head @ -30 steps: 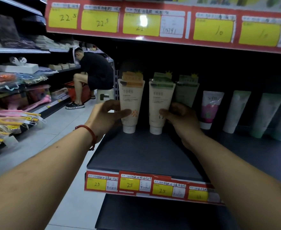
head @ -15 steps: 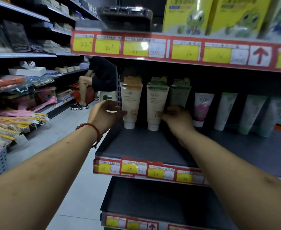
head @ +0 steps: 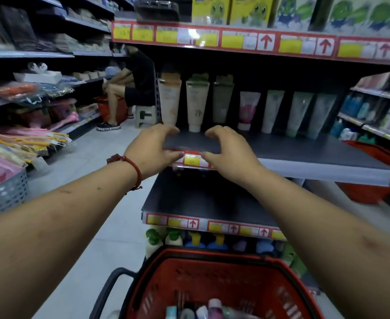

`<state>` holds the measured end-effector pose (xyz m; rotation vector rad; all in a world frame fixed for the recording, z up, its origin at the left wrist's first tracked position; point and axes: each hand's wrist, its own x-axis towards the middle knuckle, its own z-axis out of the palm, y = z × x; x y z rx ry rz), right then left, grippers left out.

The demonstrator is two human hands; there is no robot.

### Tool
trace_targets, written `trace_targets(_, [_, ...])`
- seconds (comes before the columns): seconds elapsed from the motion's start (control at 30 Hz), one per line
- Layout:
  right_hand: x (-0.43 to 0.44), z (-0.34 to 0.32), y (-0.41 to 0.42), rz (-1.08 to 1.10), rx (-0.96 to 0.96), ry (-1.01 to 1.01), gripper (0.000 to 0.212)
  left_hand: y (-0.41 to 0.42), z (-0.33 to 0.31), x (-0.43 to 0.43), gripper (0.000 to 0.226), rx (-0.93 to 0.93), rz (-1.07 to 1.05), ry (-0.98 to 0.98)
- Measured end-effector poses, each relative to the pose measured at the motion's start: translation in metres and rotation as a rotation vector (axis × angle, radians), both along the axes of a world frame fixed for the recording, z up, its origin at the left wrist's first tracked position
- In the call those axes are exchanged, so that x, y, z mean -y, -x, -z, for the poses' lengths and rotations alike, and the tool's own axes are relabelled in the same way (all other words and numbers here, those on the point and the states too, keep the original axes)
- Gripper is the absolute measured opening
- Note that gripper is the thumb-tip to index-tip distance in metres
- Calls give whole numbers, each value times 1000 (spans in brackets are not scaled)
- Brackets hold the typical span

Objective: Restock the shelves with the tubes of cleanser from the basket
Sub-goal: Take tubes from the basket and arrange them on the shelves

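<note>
Two cream cleanser tubes (head: 170,100) (head: 196,104) stand upright on the dark shelf (head: 281,148), beside a grey-green tube (head: 221,100), a pink-and-white one (head: 248,111) and several pale green ones (head: 297,113). My left hand (head: 152,150) and my right hand (head: 230,153) hover in front of the shelf's edge, fingers loosely curved, holding nothing. Below me a red basket (head: 212,272) holds several tubes (head: 212,307) at its bottom.
A person sits on a small stool (head: 145,115) at the shelf's left end, by a red basket (head: 106,107). Another red basket (head: 373,176) stands at the right. Bottles (head: 173,238) fill the lowest shelf. A grey crate (head: 2,194) sits at left.
Both hands have let go of the two cream tubes and pulled back toward the shelf's front edge. My view has dropped, bringing the red basket into sight.
</note>
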<state>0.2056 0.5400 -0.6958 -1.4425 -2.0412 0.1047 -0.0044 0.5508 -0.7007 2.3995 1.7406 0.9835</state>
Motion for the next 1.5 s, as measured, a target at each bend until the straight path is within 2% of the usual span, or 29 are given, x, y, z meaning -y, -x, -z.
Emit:
trace_targets(0.37, [98, 104, -45, -48, 341, 152, 66, -31, 110, 77, 67, -209, 38, 141])
trace_targets(0.5, [118, 164, -57, -58, 382, 241, 70, -46, 171, 96, 66, -232, 87, 210])
trace_targets(0.77, [159, 283, -96, -124, 478, 648, 74, -47, 306, 133, 69, -295, 273, 585])
trace_targets(0.97, [176, 346, -111, -77, 489, 898, 77, -67, 361, 152, 72, -354, 388, 805])
trace_targets(1.07, [174, 372, -110, -140, 550, 962, 78, -77, 382, 161, 63, -476, 441, 871])
trace_targets(1.2, [170, 385, -112, -151, 527, 1019, 74, -80, 402, 166, 55, -558, 463, 930])
trace_targets(1.5, [161, 424, -106, -125, 622, 1114, 65, -84, 433, 161, 31, -606, 526, 1102])
